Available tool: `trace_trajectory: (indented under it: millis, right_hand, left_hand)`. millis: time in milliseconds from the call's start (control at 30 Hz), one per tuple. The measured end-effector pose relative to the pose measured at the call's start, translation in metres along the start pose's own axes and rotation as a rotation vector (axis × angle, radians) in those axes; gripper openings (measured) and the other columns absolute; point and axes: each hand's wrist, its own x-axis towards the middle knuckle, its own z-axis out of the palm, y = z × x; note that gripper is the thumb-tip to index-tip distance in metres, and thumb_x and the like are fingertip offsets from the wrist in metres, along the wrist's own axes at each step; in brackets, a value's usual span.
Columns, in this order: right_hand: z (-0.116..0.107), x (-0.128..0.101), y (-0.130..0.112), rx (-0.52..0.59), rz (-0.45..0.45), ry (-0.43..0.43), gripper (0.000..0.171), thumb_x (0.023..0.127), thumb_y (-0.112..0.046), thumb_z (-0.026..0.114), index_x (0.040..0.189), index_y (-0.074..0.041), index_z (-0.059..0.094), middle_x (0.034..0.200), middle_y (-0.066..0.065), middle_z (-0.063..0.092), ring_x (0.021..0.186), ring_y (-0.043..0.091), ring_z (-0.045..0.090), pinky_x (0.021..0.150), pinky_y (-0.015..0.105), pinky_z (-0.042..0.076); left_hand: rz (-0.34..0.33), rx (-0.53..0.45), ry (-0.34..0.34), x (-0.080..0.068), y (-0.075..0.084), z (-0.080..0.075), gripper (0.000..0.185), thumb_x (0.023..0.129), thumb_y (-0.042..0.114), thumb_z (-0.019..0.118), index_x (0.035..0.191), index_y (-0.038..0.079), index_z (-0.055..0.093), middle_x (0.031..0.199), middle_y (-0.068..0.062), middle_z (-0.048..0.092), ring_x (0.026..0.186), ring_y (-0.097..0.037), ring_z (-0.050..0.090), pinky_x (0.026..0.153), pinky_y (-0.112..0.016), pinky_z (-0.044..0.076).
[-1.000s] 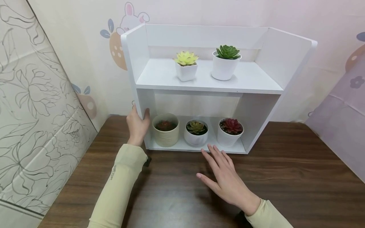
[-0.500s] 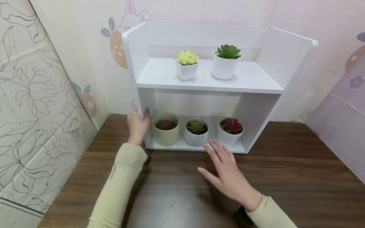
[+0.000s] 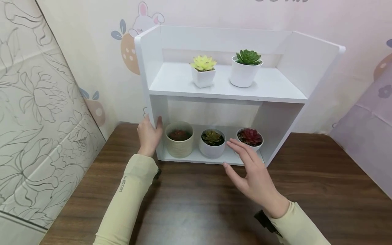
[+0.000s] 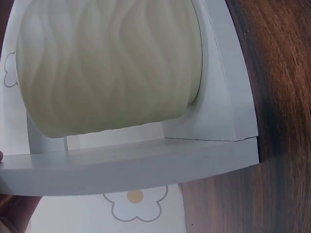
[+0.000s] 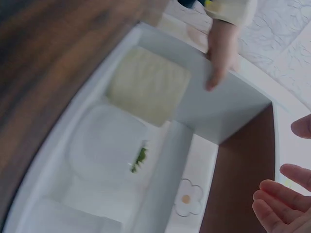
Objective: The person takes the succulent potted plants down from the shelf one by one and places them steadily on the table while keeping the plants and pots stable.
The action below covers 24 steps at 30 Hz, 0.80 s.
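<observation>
White two-tier shelf (image 3: 226, 96), one, upright on a dark wood-grain table (image 3: 190, 207). Lower tier, left to right: cream wavy-ribbed pot (image 3: 180, 148); small white pot with olive succulent (image 3: 212, 149); white pot with red succulent (image 3: 250, 136). Upper tier: square white pot with yellow-green succulent (image 3: 203, 78); round white pot with green succulent (image 3: 243, 75).

Left hand (image 3: 149, 136): grips the shelf's left side panel, thumb on the inner face, fingers outside. Right hand (image 3: 254, 175): holds nothing, fingers extended, thumb apart, before the lower tier's right half (contact with a pot not seen).

Handling notes, by judgement: step in hand looks like steadying the shelf while reaching towards the lower pots. Best kept light on the left, since any tug could shake all five plants; right fingers low, around the pot wall, clear of leaves and neighbouring rims.
</observation>
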Motion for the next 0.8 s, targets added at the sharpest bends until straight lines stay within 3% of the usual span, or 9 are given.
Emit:
trace_trajectory:
  millis: [300,533,800]
  right_hand:
    - [-0.006,0.031,-0.006,0.078,-0.084,0.205,0.045,0.089,-0.024,0.06,0.127,0.0,0.058,0.127,0.015,0.06,0.117,0.029,0.055,0.103,0.02,0.036]
    - [-0.009,0.059,-0.01,0.103,-0.03,0.292,0.042,0.083,-0.012,0.065,0.124,-0.002,0.061,0.121,0.013,0.063,0.101,0.024,0.057,0.086,0.023,0.041]
    - [-0.008,0.101,-0.005,0.143,0.021,0.354,0.036,0.087,-0.013,0.063,0.12,0.001,0.061,0.12,0.013,0.063,0.106,0.025,0.059,0.094,0.03,0.045]
  left_hand:
    - [0.03,0.019,0.029,-0.001,-0.004,0.004,0.034,0.091,0.019,0.057,0.11,-0.008,0.06,0.106,-0.03,0.066,0.097,-0.046,0.065,0.082,-0.055,0.051]
    - [0.025,0.041,0.02,0.0,-0.006,0.006,0.035,0.092,0.023,0.056,0.11,-0.008,0.06,0.106,-0.029,0.066,0.096,-0.046,0.065,0.081,-0.054,0.052]
    - [0.032,0.042,0.025,0.0,-0.006,0.004,0.035,0.092,0.022,0.056,0.11,-0.008,0.06,0.106,-0.029,0.066,0.096,-0.046,0.065,0.08,-0.054,0.052]
